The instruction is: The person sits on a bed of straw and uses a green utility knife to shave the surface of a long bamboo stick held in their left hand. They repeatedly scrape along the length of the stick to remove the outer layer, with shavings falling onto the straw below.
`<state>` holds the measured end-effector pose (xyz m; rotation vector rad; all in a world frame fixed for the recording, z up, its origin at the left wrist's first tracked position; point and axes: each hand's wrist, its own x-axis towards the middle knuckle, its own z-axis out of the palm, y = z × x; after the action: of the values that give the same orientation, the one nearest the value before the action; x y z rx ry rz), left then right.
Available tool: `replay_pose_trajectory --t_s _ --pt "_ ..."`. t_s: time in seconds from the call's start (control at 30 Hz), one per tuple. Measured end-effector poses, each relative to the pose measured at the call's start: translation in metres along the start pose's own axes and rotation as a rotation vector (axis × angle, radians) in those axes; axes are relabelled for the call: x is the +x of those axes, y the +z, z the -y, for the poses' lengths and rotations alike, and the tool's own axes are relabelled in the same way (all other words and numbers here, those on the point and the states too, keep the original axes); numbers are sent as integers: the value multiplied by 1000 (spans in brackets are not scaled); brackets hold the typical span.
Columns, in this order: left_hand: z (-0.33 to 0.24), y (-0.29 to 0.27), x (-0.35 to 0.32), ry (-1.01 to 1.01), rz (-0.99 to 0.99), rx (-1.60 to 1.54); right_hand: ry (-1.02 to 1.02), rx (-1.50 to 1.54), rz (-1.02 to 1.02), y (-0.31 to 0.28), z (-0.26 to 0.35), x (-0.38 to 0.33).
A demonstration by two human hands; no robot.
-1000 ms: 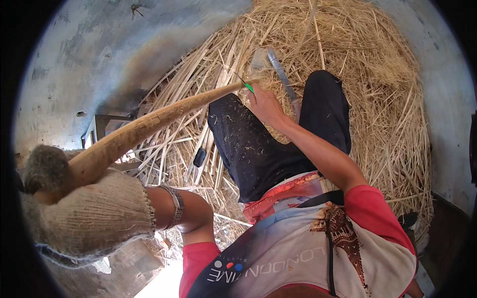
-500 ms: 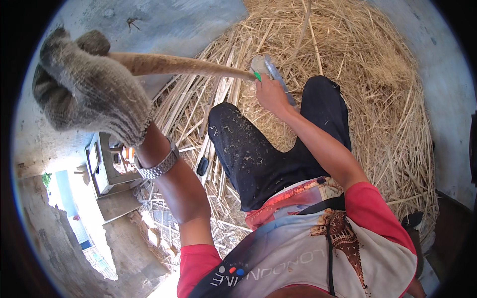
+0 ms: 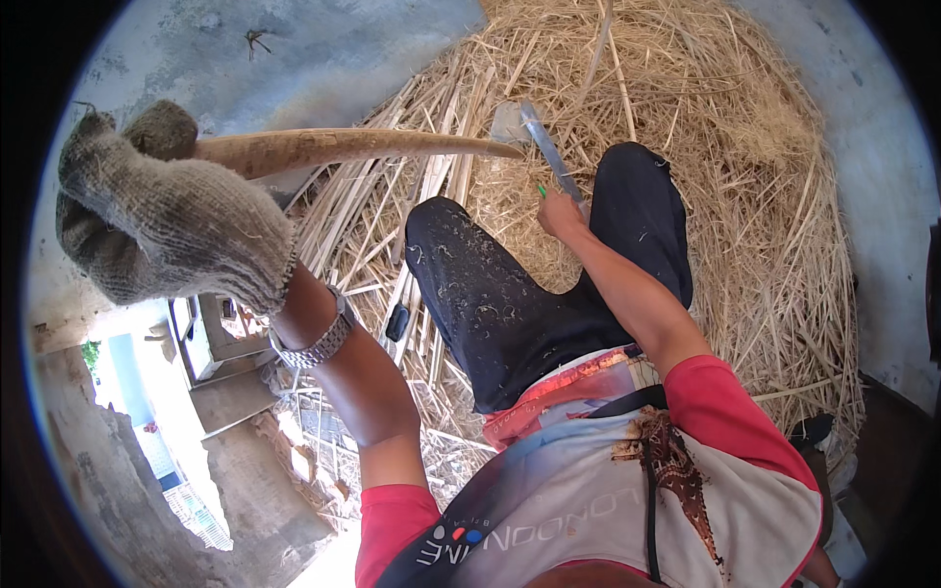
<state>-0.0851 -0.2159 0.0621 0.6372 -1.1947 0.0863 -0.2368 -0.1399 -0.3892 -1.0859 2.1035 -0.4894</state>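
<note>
My left hand (image 3: 172, 211), in a grey knitted glove, is raised at the left and closed round the thick end of a long tan wooden stick (image 3: 343, 144). From the glove the stick runs right and narrows to a point above the straw. My bare right hand (image 3: 562, 215) is closed between my knees, below and right of the stick's tip and apart from it. A small green end (image 3: 541, 190) sticks out of its fingers; the rest of that object is hidden. Just beyond this hand lies a blue-grey flat bar (image 3: 551, 147), beside a pale block (image 3: 509, 123).
A big heap of straw-like shavings (image 3: 725, 118) spreads ahead and to the right. Split strips (image 3: 363, 216) lie left of my knees, with a small dark object (image 3: 397, 321) among them. Bluish walls (image 3: 323, 59) stand behind and at the right; a bright opening shows at lower left.
My right hand has drawn back toward me, away from the stick's tip, with the green end. My left hand has sunk slightly, and the stick now lies more level.
</note>
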Motion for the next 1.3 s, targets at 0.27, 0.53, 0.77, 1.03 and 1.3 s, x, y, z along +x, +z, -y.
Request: replay_pose_trajectory --t_s 0.27,0.53,0.77,1.03,1.3 --pt "-2 1 1 -29 9 -28 -86 306 -210 -32 60 -37" --pt "-2 -7 0 -17 43 71 -18 -137 -42 -10 19 20" --pt "7 -12 2 -2 -51 34 194 46 -161 -10 16 -4" --pt "14 9 12 -81 8 -56 -471 468 -607 -4 63 -29" --pt "29 7 12 -96 -64 43 -124 -82 -182 -6 56 24"
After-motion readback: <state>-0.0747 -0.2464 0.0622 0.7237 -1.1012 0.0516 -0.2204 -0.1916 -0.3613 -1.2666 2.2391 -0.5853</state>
